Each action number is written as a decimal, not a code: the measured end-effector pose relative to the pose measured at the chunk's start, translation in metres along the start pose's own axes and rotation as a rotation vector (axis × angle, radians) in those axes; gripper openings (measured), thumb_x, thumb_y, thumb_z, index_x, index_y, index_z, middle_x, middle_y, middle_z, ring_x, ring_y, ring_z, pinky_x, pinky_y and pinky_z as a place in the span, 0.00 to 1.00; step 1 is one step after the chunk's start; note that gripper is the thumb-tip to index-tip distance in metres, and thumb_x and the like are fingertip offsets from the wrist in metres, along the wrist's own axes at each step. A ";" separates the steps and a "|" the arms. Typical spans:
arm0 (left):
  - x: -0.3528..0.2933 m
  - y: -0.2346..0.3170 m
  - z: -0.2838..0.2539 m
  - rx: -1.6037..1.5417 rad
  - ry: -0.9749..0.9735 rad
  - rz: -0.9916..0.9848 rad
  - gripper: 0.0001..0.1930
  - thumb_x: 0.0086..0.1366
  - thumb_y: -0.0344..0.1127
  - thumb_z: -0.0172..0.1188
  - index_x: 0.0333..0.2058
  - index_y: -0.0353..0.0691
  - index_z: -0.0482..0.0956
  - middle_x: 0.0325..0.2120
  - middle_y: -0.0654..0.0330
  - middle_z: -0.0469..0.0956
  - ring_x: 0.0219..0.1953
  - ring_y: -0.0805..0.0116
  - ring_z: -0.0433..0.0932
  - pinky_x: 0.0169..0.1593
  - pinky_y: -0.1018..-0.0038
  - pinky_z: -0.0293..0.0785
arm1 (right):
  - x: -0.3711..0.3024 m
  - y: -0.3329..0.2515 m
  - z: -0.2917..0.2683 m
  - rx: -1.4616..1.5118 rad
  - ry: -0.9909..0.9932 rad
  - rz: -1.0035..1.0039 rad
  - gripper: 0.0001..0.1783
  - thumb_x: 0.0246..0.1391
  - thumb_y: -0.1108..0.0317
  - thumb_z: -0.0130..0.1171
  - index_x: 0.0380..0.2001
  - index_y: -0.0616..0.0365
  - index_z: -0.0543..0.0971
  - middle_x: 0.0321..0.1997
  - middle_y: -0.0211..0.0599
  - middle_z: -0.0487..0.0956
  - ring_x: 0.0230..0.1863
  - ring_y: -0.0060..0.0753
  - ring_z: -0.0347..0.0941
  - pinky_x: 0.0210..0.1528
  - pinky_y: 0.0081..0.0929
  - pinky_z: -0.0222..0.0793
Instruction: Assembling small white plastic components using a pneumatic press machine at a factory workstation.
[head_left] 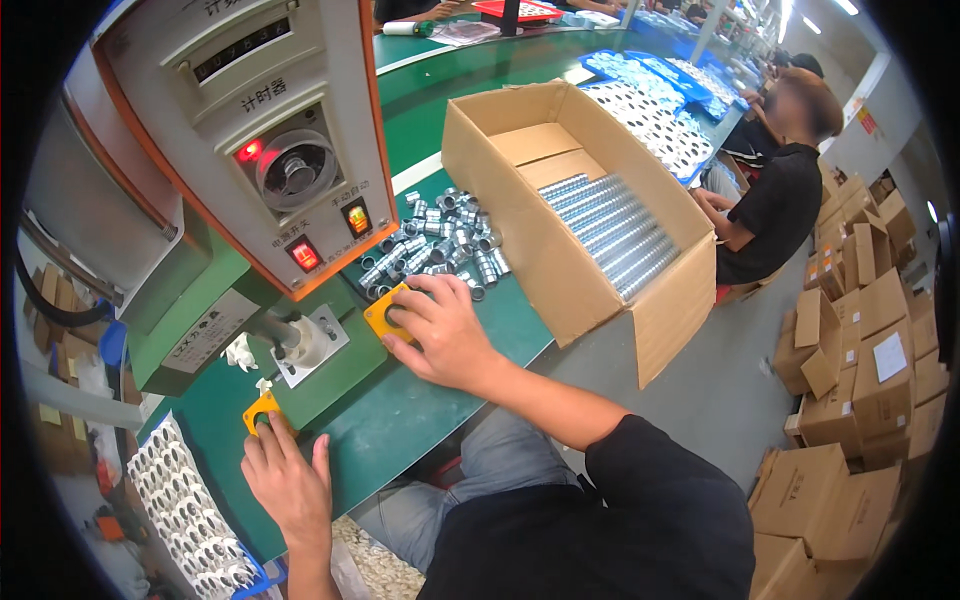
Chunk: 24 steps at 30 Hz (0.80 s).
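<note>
Near the front of the green bench, my left hand [285, 482] rests with its fingers apart on a yellow button box [258, 407] and its dark button. My right hand [447, 332] lies, fingers spread and slightly bent, over a second yellow button box [384, 314]. Neither hand holds anything. Between the boxes, the shaft of a green bench press [190, 325] reaches down to a whitish cylindrical part [312, 343] on a metal plate [330, 327]. Part of that piece is hidden under the press head. The press's control panel [240, 130] has lit red and orange switches.
A heap of shiny metal sleeves [440, 235] lies beyond my right hand. Right of it stands an open cardboard box [535, 250] with rows of such sleeves. A tray of white parts [190, 510] is at left. A co-worker [780, 180] sits at right, near stacked cartons [870, 340].
</note>
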<state>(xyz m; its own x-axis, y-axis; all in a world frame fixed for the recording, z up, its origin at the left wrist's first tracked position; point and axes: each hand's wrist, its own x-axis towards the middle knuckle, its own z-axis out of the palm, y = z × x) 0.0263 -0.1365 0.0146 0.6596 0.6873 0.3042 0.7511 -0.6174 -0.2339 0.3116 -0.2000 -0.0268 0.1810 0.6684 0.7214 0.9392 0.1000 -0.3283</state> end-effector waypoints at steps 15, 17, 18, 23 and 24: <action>0.003 0.002 -0.004 -0.063 0.065 -0.010 0.34 0.60 0.51 0.69 0.55 0.26 0.77 0.51 0.46 0.78 0.51 0.50 0.74 0.51 0.60 0.70 | -0.001 -0.001 0.000 0.038 0.026 0.023 0.13 0.48 0.70 0.69 0.39 0.59 0.83 0.49 0.40 0.82 0.56 0.50 0.76 0.59 0.48 0.68; 0.008 0.003 -0.005 -0.112 0.099 -0.026 0.31 0.58 0.46 0.72 0.53 0.27 0.78 0.49 0.47 0.80 0.49 0.50 0.75 0.50 0.60 0.72 | -0.001 0.003 0.001 0.023 0.041 0.016 0.14 0.48 0.68 0.70 0.39 0.58 0.82 0.48 0.38 0.81 0.54 0.50 0.75 0.57 0.47 0.68; 0.007 0.003 -0.007 -0.125 0.114 -0.037 0.31 0.58 0.45 0.72 0.53 0.27 0.78 0.49 0.47 0.80 0.48 0.50 0.75 0.50 0.60 0.72 | 0.000 0.002 0.001 0.028 0.040 0.024 0.13 0.47 0.69 0.70 0.38 0.59 0.83 0.47 0.38 0.81 0.54 0.49 0.75 0.57 0.47 0.68; -0.007 -0.013 -0.002 -0.431 0.190 -0.148 0.25 0.59 0.38 0.71 0.52 0.28 0.80 0.52 0.48 0.81 0.50 0.49 0.75 0.54 0.57 0.73 | -0.001 -0.002 0.005 0.058 0.029 0.025 0.12 0.48 0.70 0.70 0.37 0.60 0.84 0.48 0.38 0.82 0.53 0.47 0.76 0.57 0.44 0.67; -0.012 -0.015 -0.004 -0.540 0.183 -0.180 0.24 0.59 0.33 0.70 0.53 0.28 0.81 0.55 0.47 0.79 0.52 0.47 0.75 0.58 0.56 0.72 | -0.002 -0.001 0.005 0.060 0.024 0.028 0.13 0.48 0.70 0.70 0.38 0.60 0.84 0.48 0.38 0.82 0.54 0.47 0.76 0.57 0.44 0.67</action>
<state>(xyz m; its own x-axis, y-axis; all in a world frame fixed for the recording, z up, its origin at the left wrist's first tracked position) 0.0072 -0.1371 0.0180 0.4718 0.7515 0.4611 0.6989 -0.6376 0.3241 0.3086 -0.1978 -0.0304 0.2147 0.6535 0.7258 0.9148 0.1258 -0.3838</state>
